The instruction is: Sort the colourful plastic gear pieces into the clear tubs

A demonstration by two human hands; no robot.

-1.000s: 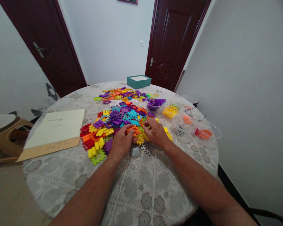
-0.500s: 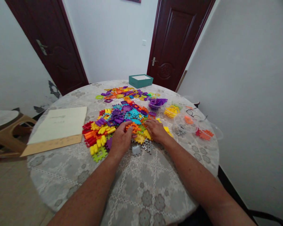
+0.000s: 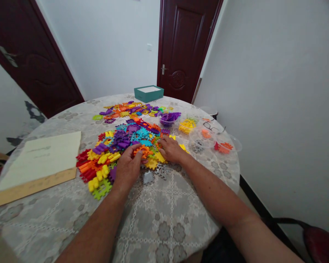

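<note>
My left hand is closed on an orange gear-shaped plastic piece, thumb on its near side. My right hand is at the right side of the pile, fingers bent together over a lime green piece; what they grip, if anything, is hidden. Between the hands lie yellow interlocking pieces. Grey pieces lie on the tablecloth just in front. Turquoise pieces and purple pieces form the pile's far part. Red, orange and yellow connectors fill its left side.
A second mixed heap lies farther back, before a teal box. Clear plastic bowls, one with purple pieces, stand at the right near eyeglasses. A paper sheet covers the table's left part.
The view has swung slightly right, so everything appears farther left. My left hand still holds the orange gear piece, and my right hand remains over the pile's right side.
</note>
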